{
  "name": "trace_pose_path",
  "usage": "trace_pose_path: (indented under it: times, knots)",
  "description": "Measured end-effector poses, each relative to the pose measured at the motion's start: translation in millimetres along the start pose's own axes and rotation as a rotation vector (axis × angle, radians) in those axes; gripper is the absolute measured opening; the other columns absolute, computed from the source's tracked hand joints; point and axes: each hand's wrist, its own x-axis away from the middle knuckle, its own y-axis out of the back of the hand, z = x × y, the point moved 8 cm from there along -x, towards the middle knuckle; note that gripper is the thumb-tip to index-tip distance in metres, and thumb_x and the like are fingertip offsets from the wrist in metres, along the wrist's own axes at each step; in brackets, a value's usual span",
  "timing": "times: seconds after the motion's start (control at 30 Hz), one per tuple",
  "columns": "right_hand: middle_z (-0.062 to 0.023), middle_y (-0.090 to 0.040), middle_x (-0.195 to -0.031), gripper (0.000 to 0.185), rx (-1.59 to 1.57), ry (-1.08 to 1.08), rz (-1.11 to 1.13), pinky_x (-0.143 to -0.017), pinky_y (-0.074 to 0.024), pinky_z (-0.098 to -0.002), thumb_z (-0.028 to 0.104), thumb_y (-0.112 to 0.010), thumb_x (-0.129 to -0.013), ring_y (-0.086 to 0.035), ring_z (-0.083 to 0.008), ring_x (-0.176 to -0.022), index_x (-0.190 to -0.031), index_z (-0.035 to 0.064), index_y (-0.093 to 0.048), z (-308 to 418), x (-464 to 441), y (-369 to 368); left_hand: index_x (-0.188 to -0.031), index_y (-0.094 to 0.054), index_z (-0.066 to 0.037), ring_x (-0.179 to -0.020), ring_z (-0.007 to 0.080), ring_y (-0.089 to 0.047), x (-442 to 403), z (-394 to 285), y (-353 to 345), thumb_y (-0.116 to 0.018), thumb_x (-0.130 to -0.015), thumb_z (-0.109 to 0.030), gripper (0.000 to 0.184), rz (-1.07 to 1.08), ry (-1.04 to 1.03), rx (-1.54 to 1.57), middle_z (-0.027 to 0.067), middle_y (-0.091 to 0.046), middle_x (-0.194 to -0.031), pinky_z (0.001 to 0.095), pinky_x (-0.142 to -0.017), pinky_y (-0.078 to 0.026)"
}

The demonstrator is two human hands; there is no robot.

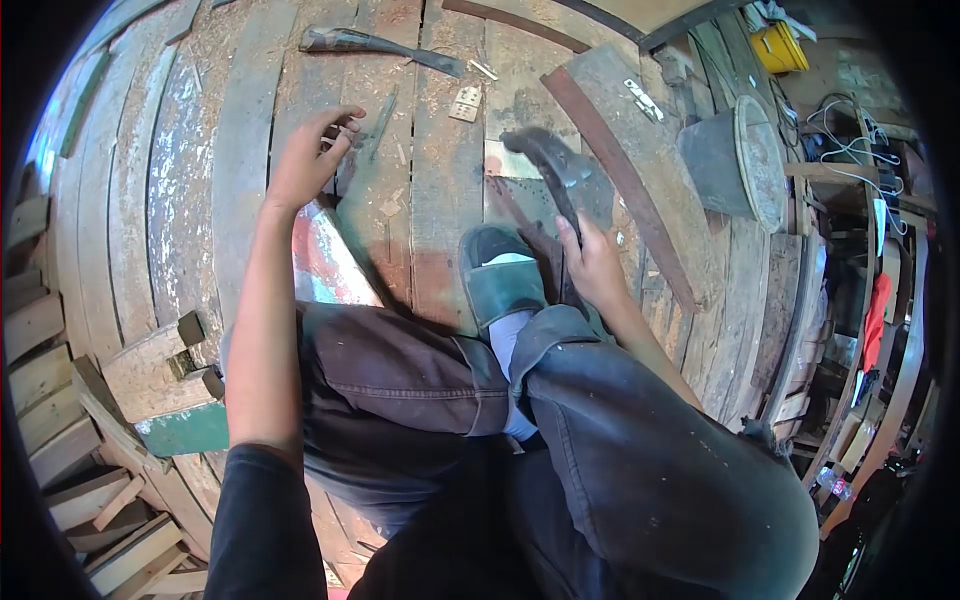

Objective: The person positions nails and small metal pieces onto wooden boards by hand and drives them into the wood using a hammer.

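My right hand (pixel 597 262) is closed around the handle of a hammer (pixel 560 180), its dark head raised and smeared by motion above the plank floor. On the other side, my left hand (pixel 312 158) hovers over the boards with loosely curled fingers apart, and nothing shows between them. Just right of those fingers lies a thin greenish strip (pixel 383 122). Below the left hand, a board with worn red and white paint (pixel 328 262) pokes out beside my knee. My slippered foot (pixel 502 280) rests between the two hands.
A dark, long tool (pixel 385 47) and a small pale plate with holes (pixel 466 103) lie ahead among wood shavings. A curved reddish-brown strip (pixel 625 175) runs along the right, near a grey bucket (pixel 735 165). Wood blocks (pixel 165 375) sit at left.
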Motion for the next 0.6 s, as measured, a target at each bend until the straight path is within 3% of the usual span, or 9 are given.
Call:
trace_pose_path:
  times: [0.13,0.23,0.3,0.37,0.43,0.53,0.57,0.6]
  knots:
    - [-0.0289,-0.061,-0.072,0.032,0.020,0.045,0.097,-0.060,-0.0461,-0.0529,0.031,-0.055,-0.100,-0.060,-0.0506,-0.072,-0.104,0.0000,-0.061,-7,8,-14,-0.126,-0.061,-0.006,-0.091,0.0165,-0.065,0,2,2,-0.056,-0.093,-0.006,0.034,-0.025,-0.025,0.003,0.0076,-0.067,-0.113,0.0300,-0.081,-0.051]
    - [-0.0278,-0.063,-0.076,0.032,0.038,-0.045,0.222,-0.061,-0.0478,-0.0533,0.032,-0.056,-0.099,-0.062,-0.0494,-0.074,-0.105,0.0009,-0.060,-20,11,-26,-0.126,-0.061,-0.006,-0.093,0.0170,-0.065,5,2,2,-0.057,-0.092,-0.005,0.034,-0.026,-0.008,0.038,0.0076,-0.067,-0.112,0.0303,-0.081,-0.051]
    - [-0.0257,-0.066,-0.080,0.033,0.215,-0.024,0.275,-0.062,-0.0496,-0.0541,0.034,-0.057,-0.099,-0.063,-0.0482,-0.074,-0.104,0.0020,-0.059,-16,9,-18,-0.126,-0.061,-0.006,-0.093,0.0168,-0.065,3,-1,1,-0.057,-0.092,-0.004,0.035,-0.023,-0.039,-0.015,0.0076,-0.067,-0.112,0.0305,-0.083,-0.051]
    - [-0.0237,-0.067,-0.080,0.034,0.352,0.071,0.226,-0.061,-0.0515,-0.0543,0.036,-0.058,-0.097,-0.064,-0.0466,-0.070,-0.104,0.0033,-0.058,2,2,-3,-0.126,-0.061,-0.006,-0.092,0.0167,-0.064,2,1,-1,-0.056,-0.091,-0.004,0.035,-0.015,-0.050,0.004,0.0077,-0.067,-0.111,0.0305,-0.083,-0.051]
    - [-0.0227,-0.066,-0.077,0.029,0.474,0.348,0.249,-0.059,-0.0508,-0.0541,0.031,-0.062,-0.095,-0.064,-0.0445,-0.068,-0.105,0.0034,-0.058,18,-2,0,-0.126,-0.061,-0.006,-0.092,0.0166,-0.064,1,-2,0,-0.056,-0.091,-0.003,0.036,-0.012,-0.054,0.023,0.0079,-0.067,-0.110,0.0305,-0.083,-0.051]
    - [-0.0222,-0.065,-0.074,0.029,0.502,0.398,0.220,-0.059,-0.0511,-0.0542,0.030,-0.063,-0.095,-0.064,-0.0445,-0.066,-0.103,0.0033,-0.057,18,-9,1,-0.121,-0.063,-0.003,-0.093,0.0216,-0.068,3,-1,3,-0.056,-0.092,-0.006,0.030,-0.047,-0.036,0.027,0.0132,-0.068,-0.107,0.0324,-0.082,-0.053]
    - [-0.0222,-0.065,-0.074,0.029,0.504,0.401,0.224,-0.059,-0.0511,-0.0542,0.030,-0.063,-0.095,-0.064,-0.0445,-0.066,-0.103,0.0033,-0.057,17,-13,1,-0.121,-0.063,-0.003,-0.093,0.0215,-0.068,4,-2,4,-0.056,-0.092,-0.006,0.030,-0.051,-0.033,0.032,0.0132,-0.068,-0.106,0.0320,-0.081,-0.053]
    - [-0.0225,-0.066,-0.074,0.032,0.582,0.251,0.308,-0.061,-0.0521,-0.0536,0.033,-0.061,-0.096,-0.065,-0.0444,-0.068,-0.104,0.0024,-0.058,4,-20,-3,-0.121,-0.063,-0.003,-0.092,0.0214,-0.068,4,-1,4,-0.056,-0.092,-0.006,0.030,-0.057,-0.032,0.037,0.0132,-0.068,-0.106,0.0317,-0.081,-0.053]
